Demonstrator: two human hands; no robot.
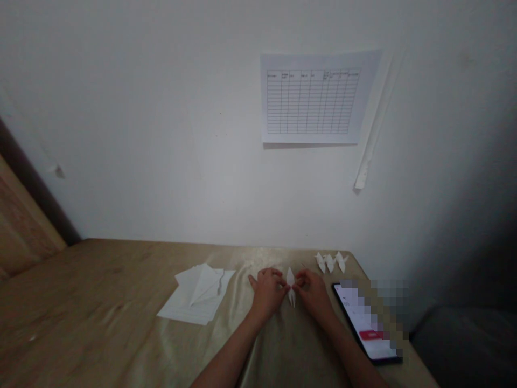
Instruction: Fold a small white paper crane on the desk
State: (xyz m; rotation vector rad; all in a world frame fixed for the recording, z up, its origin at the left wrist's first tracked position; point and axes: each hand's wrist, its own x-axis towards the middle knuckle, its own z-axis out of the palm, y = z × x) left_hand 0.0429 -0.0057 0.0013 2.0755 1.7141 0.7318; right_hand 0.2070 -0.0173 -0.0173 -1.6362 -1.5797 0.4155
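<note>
Between my hands is a narrow white folded paper (290,277), pointed at the top and split into two thin points at the bottom. My left hand (270,291) pinches its left edge with thumb and fingertips. From the other side, my right hand (312,289) pinches the right edge. The paper lies at or just above the cloth; I cannot tell which. Beyond my right hand stand three small white paper cranes (330,263) in a row near the table's back edge.
White paper sheets (189,307) lie left of my hands, with a partly folded piece on top. A phone (363,328) with its screen lit rests at the right edge of the cloth-covered table (100,323). A printed table sheet (311,102) hangs on the wall behind.
</note>
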